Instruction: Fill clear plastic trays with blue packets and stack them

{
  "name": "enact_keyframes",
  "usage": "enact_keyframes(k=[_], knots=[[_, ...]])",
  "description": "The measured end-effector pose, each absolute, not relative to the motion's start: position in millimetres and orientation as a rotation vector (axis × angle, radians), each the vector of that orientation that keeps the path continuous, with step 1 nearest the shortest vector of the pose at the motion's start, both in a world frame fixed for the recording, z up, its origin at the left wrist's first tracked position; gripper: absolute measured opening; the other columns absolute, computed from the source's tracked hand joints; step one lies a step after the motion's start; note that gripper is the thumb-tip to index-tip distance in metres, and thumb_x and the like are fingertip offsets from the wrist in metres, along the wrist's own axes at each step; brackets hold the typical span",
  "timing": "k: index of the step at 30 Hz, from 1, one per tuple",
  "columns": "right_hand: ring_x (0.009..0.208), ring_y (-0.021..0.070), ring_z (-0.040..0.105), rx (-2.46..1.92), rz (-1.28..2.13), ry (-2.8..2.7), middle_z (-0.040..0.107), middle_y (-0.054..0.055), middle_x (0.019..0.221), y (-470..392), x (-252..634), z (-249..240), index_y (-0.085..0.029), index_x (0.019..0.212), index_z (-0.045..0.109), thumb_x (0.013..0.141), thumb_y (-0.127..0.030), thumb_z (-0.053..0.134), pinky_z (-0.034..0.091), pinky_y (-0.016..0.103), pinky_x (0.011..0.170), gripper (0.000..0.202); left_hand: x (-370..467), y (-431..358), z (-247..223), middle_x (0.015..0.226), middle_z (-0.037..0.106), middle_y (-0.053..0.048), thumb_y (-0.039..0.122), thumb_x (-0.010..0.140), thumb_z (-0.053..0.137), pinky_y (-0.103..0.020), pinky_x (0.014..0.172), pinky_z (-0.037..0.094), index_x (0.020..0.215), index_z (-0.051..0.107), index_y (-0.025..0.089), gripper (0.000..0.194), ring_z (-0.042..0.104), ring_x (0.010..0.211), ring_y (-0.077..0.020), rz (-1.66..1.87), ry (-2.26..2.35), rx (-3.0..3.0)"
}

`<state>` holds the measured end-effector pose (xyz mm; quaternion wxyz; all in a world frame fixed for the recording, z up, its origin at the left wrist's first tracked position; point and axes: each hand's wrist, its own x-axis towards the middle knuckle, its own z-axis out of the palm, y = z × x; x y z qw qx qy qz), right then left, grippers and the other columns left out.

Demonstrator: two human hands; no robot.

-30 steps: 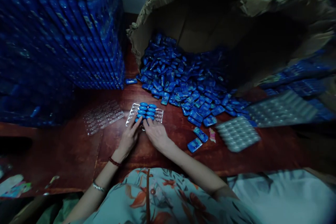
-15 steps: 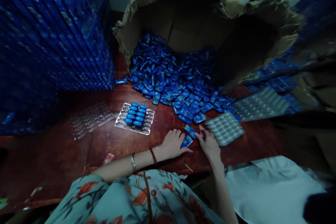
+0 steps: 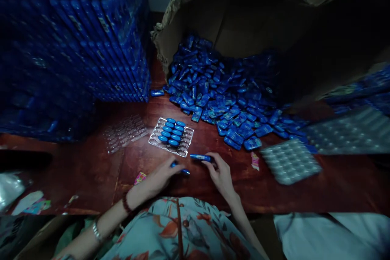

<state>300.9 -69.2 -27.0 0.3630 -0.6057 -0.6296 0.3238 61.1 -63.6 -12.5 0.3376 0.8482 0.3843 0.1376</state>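
My left hand [image 3: 161,175] is closed on a small blue packet [image 3: 185,171], partly hidden by the fingers. My right hand [image 3: 222,174] pinches another blue packet [image 3: 200,157], its thin edge towards me and its far end pointing left. Just beyond my hands lies a clear plastic tray [image 3: 154,139] with oval hollows. Two rows of glossy blue oval pieces [image 3: 174,142] sit in its middle. A large heap of similar blue packets [image 3: 234,120] spills over the table behind my right hand.
A torn cardboard box [image 3: 213,20] lies open around the heap. Tall stacks of blue packs [image 3: 122,53] stand at the left. Another clear tray [image 3: 125,133] lies left. Trays [image 3: 291,162] rest at the right. Pink scraps [image 3: 255,161] lie on the red-brown table [image 3: 243,191].
Both hands have moved left from the heap's front edge, each lifting a blue packet that lay on the table there. The view has shifted, so things sit further right in it.
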Motion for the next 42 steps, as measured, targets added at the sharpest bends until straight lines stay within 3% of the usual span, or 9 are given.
enact_keyframes(k=[4,8,13,19,25,30,33,38,42], knots=[[0.091,0.0157,0.061,-1.351,0.811,-1.758,0.064,0.005,0.098,-57,258,-22,-0.021,0.107,0.056,0.090,-0.025,0.045,0.051,0.029,0.081,0.021,15,-58,-7,0.107,0.056,-0.009,0.013,0.089,0.038,-0.031,0.084,0.048,0.124,0.043,0.019,0.035,0.057,0.096,-0.0177,0.711,1.357,2.051],[0.098,0.0167,0.058,-1.204,0.626,-2.095,0.061,0.009,0.104,-39,236,-24,-0.018,0.115,0.054,0.090,-0.015,0.039,0.050,0.031,0.085,0.029,7,-41,-15,0.100,0.059,-0.009,0.016,0.089,0.042,-0.032,0.081,0.050,0.113,0.050,0.017,0.025,0.059,0.092,-0.0181,0.955,1.479,2.106],[0.085,0.0174,0.056,-1.216,0.348,-2.553,0.059,0.010,0.095,-27,237,-12,-0.014,0.119,0.052,0.087,-0.005,0.034,0.050,0.029,0.072,0.038,15,-32,-26,0.100,0.058,-0.009,0.016,0.092,0.036,-0.026,0.074,0.050,0.110,0.056,0.017,0.026,0.059,0.088,-0.0155,0.892,1.436,2.283],[0.086,0.0163,0.053,-1.182,0.429,-2.838,0.056,0.007,0.096,-19,238,24,-0.018,0.113,0.053,0.087,-0.005,0.039,0.046,0.028,0.072,0.032,26,-39,-15,0.094,0.059,-0.008,0.016,0.093,0.033,-0.027,0.072,0.050,0.114,0.055,0.018,0.030,0.057,0.083,-0.0153,0.759,1.355,2.446],[0.092,0.0177,0.053,-1.148,0.424,-2.938,0.056,0.008,0.101,-14,226,37,-0.018,0.110,0.054,0.090,-0.010,0.039,0.046,0.031,0.077,0.026,38,-41,-16,0.107,0.058,-0.011,0.013,0.092,0.034,-0.034,0.080,0.051,0.115,0.055,0.019,0.032,0.055,0.094,-0.0191,0.628,1.292,2.504],[0.087,0.0176,0.056,-1.228,0.324,-2.845,0.059,0.007,0.095,-17,222,23,-0.020,0.115,0.055,0.091,-0.016,0.043,0.046,0.029,0.073,0.028,35,-43,-25,0.106,0.057,-0.011,0.018,0.091,0.040,-0.033,0.071,0.051,0.118,0.056,0.023,0.031,0.054,0.087,-0.0199,0.786,1.422,2.517],[0.092,0.0182,0.056,-1.310,0.206,-2.551,0.059,0.008,0.102,-20,250,5,-0.026,0.126,0.051,0.091,-0.028,0.046,0.046,0.031,0.079,0.035,31,-44,-27,0.115,0.051,-0.010,0.021,0.089,0.048,-0.038,0.080,0.050,0.122,0.053,0.030,0.035,0.053,0.099,-0.0222,0.968,1.490,2.434],[0.118,0.0315,0.041,-1.912,-0.257,-1.678,0.043,0.020,0.129,-4,352,-31,-0.017,0.132,0.047,0.088,-0.046,0.043,0.036,0.051,0.092,0.053,38,-16,-19,0.141,0.032,-0.011,0.030,0.090,0.045,-0.047,0.104,0.034,0.139,0.033,0.029,0.050,0.035,0.128,-0.0276,0.997,1.570,2.208],[0.120,0.0349,0.038,-2.161,-0.240,-1.544,0.042,0.020,0.133,25,397,-52,-0.018,0.132,0.048,0.086,-0.057,0.037,0.029,0.059,0.093,0.061,51,20,-15,0.143,0.033,-0.009,0.043,0.089,0.046,-0.058,0.108,0.020,0.137,0.037,0.030,0.050,0.031,0.132,-0.0296,0.716,1.567,2.170]])
